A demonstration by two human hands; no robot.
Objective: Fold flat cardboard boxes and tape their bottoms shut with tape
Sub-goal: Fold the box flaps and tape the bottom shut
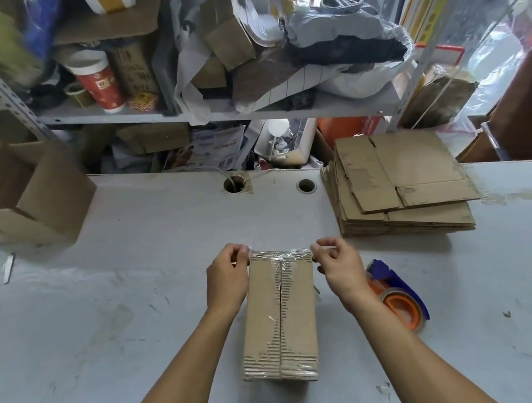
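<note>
Cardboard, scuffed and ridged along its centre seam, faces up at me: the box sits bottom-up near the surface's near edge, about midway along it. Clear tape already shines down the seam. At the box's far end my left hand and right hand each have fingers curled, pinching a cross strip of tape over the end. I judge this the sealing step; next I should press the strip's ends down the sides. The tape dispenser lies just right of the box. Farther off, near the far right corner, waits the stack of flat boxes.
</note>
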